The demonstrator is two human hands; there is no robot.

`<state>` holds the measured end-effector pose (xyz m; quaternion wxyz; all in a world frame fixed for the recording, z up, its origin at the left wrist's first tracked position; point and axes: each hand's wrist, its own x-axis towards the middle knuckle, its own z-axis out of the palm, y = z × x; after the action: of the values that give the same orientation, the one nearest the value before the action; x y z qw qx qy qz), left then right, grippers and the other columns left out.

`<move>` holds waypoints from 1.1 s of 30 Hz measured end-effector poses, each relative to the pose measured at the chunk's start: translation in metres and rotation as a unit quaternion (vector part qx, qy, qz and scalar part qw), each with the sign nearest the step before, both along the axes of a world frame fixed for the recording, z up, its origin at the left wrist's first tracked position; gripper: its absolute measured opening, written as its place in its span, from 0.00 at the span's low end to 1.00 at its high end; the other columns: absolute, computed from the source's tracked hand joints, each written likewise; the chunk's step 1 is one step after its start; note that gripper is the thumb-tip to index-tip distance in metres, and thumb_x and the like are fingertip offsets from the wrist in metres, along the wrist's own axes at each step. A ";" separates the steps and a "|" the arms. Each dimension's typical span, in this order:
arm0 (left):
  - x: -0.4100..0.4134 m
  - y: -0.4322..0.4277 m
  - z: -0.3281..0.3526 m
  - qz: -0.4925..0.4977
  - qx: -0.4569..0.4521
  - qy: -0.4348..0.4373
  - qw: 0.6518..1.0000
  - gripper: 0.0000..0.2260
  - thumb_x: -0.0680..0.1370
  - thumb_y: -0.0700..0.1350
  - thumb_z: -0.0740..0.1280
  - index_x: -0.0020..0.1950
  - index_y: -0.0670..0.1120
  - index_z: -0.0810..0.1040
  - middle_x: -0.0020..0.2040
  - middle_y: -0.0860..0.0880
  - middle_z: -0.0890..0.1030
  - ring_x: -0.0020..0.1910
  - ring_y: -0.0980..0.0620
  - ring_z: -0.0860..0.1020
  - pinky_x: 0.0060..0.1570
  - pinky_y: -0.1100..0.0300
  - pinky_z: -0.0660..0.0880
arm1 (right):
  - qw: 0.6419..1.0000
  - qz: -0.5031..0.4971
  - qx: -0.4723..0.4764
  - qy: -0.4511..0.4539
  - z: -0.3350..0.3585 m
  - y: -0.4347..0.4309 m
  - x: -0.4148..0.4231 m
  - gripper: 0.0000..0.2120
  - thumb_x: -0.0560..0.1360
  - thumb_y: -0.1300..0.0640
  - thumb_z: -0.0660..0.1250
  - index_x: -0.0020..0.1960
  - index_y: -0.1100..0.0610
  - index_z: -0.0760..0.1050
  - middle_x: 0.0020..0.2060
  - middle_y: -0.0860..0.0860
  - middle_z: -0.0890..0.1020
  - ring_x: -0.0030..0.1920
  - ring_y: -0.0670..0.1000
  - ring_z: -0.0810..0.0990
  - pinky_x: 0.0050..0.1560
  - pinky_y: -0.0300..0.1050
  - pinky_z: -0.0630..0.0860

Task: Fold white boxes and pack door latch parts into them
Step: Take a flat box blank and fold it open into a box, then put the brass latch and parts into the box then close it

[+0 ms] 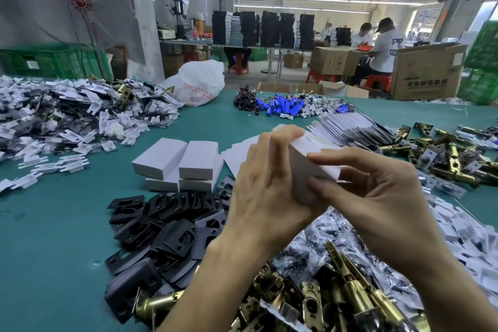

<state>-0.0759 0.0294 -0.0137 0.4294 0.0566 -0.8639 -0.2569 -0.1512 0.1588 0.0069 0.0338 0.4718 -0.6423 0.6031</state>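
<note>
Green table [54, 224]: work surface under both hands.
Brass latch bolts [350, 291]: heaped below the wrists, more to the right of the right hand. Large qty unpacked.
Black strike plates [167, 229]: piled just left of the left wrist, loose.
Flat box blanks [350, 127]: stacked beyond the hands, unfolded.
Closed white boxes [180, 162]: four, stacked beyond and left of the left hand. Contents not visible.
Left hand [264, 191]: fingers curl round the part-formed box [304, 167], held above the table.
Right hand [377, 197]: thumb and forefinger pinch its near end.
Assessment: early stage; most folding and packing remains.
</note>
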 end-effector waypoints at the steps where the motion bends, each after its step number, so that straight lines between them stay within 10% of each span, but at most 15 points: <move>1: -0.001 0.001 0.000 0.011 -0.011 -0.006 1.000 0.39 0.67 0.57 0.78 0.67 0.59 0.56 0.65 0.53 0.67 0.58 0.52 0.70 0.50 0.56 0.75 | 1.000 -0.021 -0.011 0.002 -0.001 0.000 -0.001 0.17 0.71 0.66 0.75 0.50 0.45 0.83 0.43 0.50 0.86 0.42 0.51 0.85 0.39 0.51 0.83; 4: -0.004 -0.001 0.000 0.077 -0.048 0.032 0.995 0.38 0.65 0.61 0.78 0.67 0.52 0.63 0.61 0.50 0.71 0.55 0.57 0.68 0.49 0.68 0.69 | 0.994 -0.089 -0.064 -0.028 -0.001 0.003 -0.011 0.21 0.71 0.65 0.74 0.55 0.43 0.76 0.48 0.43 0.83 0.48 0.45 0.84 0.40 0.44 0.84; 7: 0.000 -0.005 0.011 0.049 0.193 0.049 0.979 0.25 0.68 0.70 0.69 0.50 0.51 0.75 0.44 0.57 0.78 0.39 0.61 0.77 0.36 0.68 0.73 | 0.986 -0.133 -0.097 -0.022 0.000 0.008 -0.021 0.29 0.69 0.64 0.75 0.65 0.47 0.72 0.53 0.47 0.80 0.53 0.45 0.82 0.45 0.38 0.82; 10: 0.000 -0.012 0.017 -0.102 0.521 -0.137 0.836 0.37 0.63 0.76 0.63 0.59 0.51 0.77 0.46 0.49 0.85 0.41 0.53 0.85 0.36 0.57 0.80 | 0.992 -0.101 -0.062 0.042 -0.003 0.004 -0.014 0.26 0.69 0.60 0.74 0.65 0.50 0.74 0.57 0.50 0.78 0.59 0.48 0.80 0.48 0.42 0.83; 15: 0.005 -0.018 0.018 -0.330 0.681 -0.105 0.645 0.36 0.68 0.71 0.65 0.65 0.46 0.77 0.48 0.43 0.85 0.43 0.45 0.84 0.45 0.43 0.82 | 0.977 -0.046 0.050 0.203 -0.010 -0.007 -0.002 0.27 0.66 0.73 0.76 0.58 0.50 0.81 0.53 0.50 0.77 0.57 0.47 0.78 0.52 0.41 0.80; 18: 0.007 -0.022 0.020 -0.348 0.721 -0.070 0.595 0.29 0.70 0.63 0.70 0.60 0.43 0.77 0.42 0.42 0.83 0.38 0.44 0.82 0.41 0.45 0.81 | 0.962 -0.032 0.098 0.253 -0.010 -0.009 0.003 0.25 0.66 0.71 0.76 0.57 0.50 0.79 0.56 0.47 0.78 0.57 0.42 0.77 0.52 0.26 0.72; 22: 0.006 -0.028 0.017 -0.338 0.713 -0.044 0.612 0.23 0.70 0.53 0.74 0.58 0.41 0.77 0.40 0.43 0.82 0.39 0.46 0.81 0.44 0.46 0.81 | 0.964 0.019 0.166 0.207 -0.010 -0.010 0.009 0.20 0.72 0.59 0.76 0.60 0.46 0.76 0.59 0.41 0.79 0.61 0.39 0.77 0.61 0.33 0.71; 29: 0.003 -0.033 0.008 -0.204 0.635 -0.041 0.743 0.18 0.62 0.61 0.78 0.45 0.52 0.87 0.39 0.50 0.84 0.38 0.51 0.81 0.36 0.54 0.80 | 0.969 0.013 0.219 0.111 -0.009 -0.010 0.007 0.12 0.77 0.53 0.69 0.60 0.45 0.78 0.53 0.36 0.82 0.58 0.33 0.77 0.60 0.36 0.74; 33: 0.001 -0.042 0.006 -0.071 0.577 0.039 0.812 0.29 0.62 0.60 0.78 0.60 0.54 0.79 0.49 0.52 0.84 0.50 0.49 0.82 0.37 0.55 0.79 | 0.911 -0.005 0.377 0.166 -0.012 -0.005 0.002 0.12 0.77 0.42 0.65 0.59 0.42 0.75 0.51 0.35 0.78 0.54 0.33 0.74 0.57 0.35 0.72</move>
<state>-0.0747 -0.0127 -0.0080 0.3320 0.2228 -0.5407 -0.7401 -0.1489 0.1538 -0.0054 -0.0374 0.5391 -0.8098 0.2285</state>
